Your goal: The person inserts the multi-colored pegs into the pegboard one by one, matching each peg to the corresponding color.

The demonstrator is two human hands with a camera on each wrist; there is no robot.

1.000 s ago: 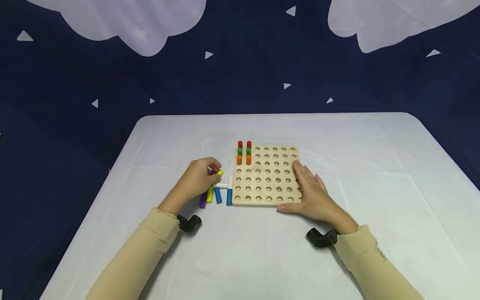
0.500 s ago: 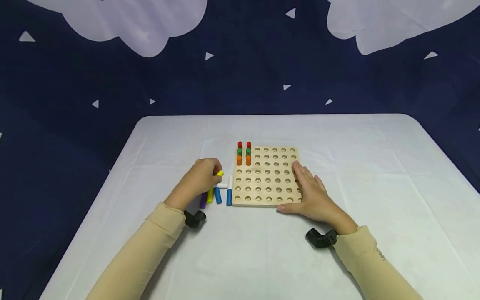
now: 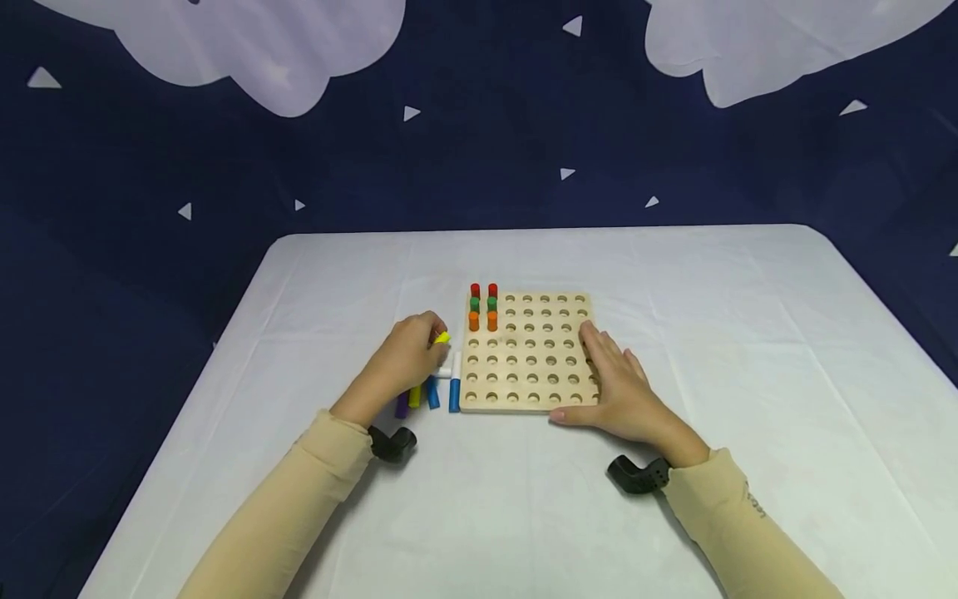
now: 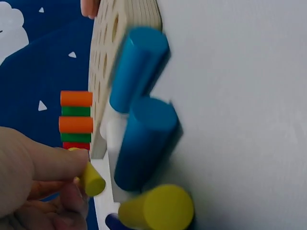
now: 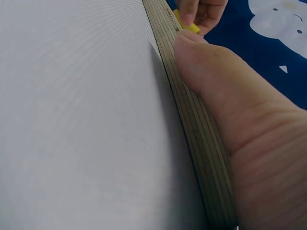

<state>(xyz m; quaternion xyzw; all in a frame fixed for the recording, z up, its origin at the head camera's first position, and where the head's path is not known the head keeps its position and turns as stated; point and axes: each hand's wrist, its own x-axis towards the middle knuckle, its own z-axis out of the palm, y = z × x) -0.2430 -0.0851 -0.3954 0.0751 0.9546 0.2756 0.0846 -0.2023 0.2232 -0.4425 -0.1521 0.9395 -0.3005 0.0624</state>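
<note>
Just left of the wooden pegboard [image 3: 524, 345], my left hand [image 3: 407, 353] pinches a yellow peg [image 4: 92, 179] between thumb and fingers, raised off the table. My right hand [image 3: 624, 387] rests on the board's right side, fingers spread along that side and thumb [image 5: 211, 67] against the near edge. Red, green and orange pegs [image 3: 491, 321] stand in pairs in the board's far left holes. Below and beside my left hand lie blue pegs [image 4: 146, 143], white pegs [image 3: 456, 364], another yellow peg [image 4: 165, 208] and a purple peg [image 3: 402, 405], partly hidden by the hand.
A white cloth covers the table [image 3: 479, 499]. Behind it hangs a dark blue backdrop [image 3: 479, 166] with pale clouds and triangles. Black wrist devices [image 3: 636, 476] sit at both cuffs.
My left hand has shifted slightly right and lifted the yellow peg from among the loose pegs. My right hand keeps its place on the board.
</note>
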